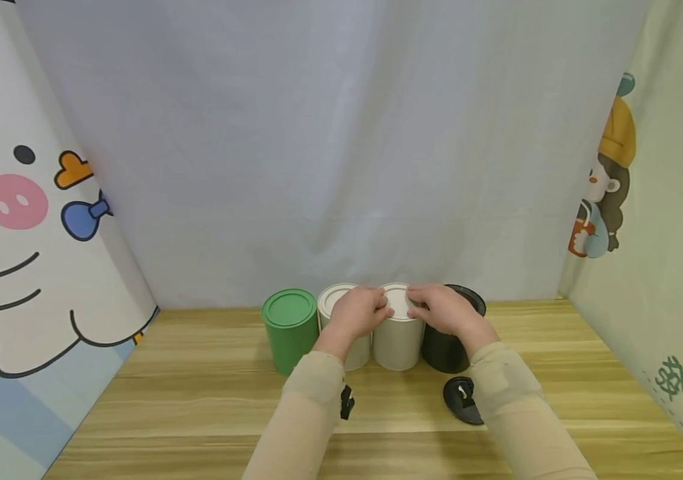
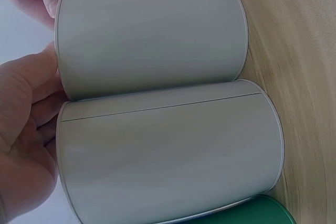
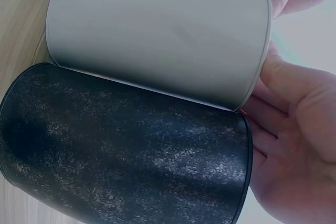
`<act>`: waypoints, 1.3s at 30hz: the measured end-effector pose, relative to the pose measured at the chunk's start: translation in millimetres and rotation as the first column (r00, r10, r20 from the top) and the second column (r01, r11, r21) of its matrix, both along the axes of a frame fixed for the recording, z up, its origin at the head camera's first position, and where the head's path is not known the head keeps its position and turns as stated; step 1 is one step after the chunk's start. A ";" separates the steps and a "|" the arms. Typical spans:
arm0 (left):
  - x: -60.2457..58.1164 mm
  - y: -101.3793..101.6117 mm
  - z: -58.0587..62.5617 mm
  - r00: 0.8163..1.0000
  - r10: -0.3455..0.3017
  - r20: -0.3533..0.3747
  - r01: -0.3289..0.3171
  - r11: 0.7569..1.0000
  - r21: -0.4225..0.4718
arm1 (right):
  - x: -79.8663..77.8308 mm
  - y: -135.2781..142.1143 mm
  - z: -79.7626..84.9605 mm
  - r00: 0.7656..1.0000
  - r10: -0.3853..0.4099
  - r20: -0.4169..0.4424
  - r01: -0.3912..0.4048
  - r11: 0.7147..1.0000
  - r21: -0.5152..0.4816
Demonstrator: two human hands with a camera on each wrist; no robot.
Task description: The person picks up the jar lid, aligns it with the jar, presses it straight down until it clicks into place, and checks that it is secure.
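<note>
Two off-white canisters stand side by side between a green canister (image 1: pixel 290 333) and a black canister (image 3: pixel 126 140). Both hands are at the top of the right off-white canister (image 1: pixel 398 343). My left hand (image 1: pixel 358 312) has its thumb and fingers curled at the left part of the top rim, its palm over the other off-white canister (image 2: pixel 168 156). From the right, my right hand (image 1: pixel 443 310) grips the rim with thumb and fingertips, its palm beside the black canister's top. Part of the pale lid (image 1: pixel 398 300) shows between the hands.
The canisters stand in a row at the back of a wood-grain table (image 1: pixel 197 400), before a grey curtain (image 1: pixel 257 133). Printed panels flank both sides. A round black piece (image 1: pixel 458 403) shows beside the right sleeve, and a small black piece (image 1: pixel 347 403) beside the left sleeve.
</note>
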State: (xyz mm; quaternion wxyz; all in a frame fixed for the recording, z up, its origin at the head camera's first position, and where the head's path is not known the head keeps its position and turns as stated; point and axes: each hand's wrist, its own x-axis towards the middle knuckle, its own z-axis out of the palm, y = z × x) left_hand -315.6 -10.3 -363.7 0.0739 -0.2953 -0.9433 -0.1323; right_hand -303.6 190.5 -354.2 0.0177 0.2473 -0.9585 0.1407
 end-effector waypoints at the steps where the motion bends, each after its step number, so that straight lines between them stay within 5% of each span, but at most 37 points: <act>1: 0.0 0.0 -0.3 1.000 0.000 0.000 0.000 1.000 -0.005 | 0.1 -0.3 -0.1 1.000 0.001 0.000 -0.001 1.000 -0.001; 26: 0.2 5.1 -15.2 0.996 0.011 -0.085 -0.012 1.000 -0.011 | 5.0 1.6 -10.9 0.999 -0.010 -0.032 0.009 0.999 -0.046; 34: 5.8 5.9 -16.7 0.987 0.036 -0.154 -0.048 0.996 -0.071 | 6.1 3.5 -20.6 0.987 -0.001 -0.159 -0.008 0.998 -0.055; 39: 9.5 6.4 -15.0 0.980 0.078 -0.184 -0.093 0.993 -0.075 | 7.4 3.5 -25.5 0.959 -0.007 -0.284 -0.015 0.997 -0.077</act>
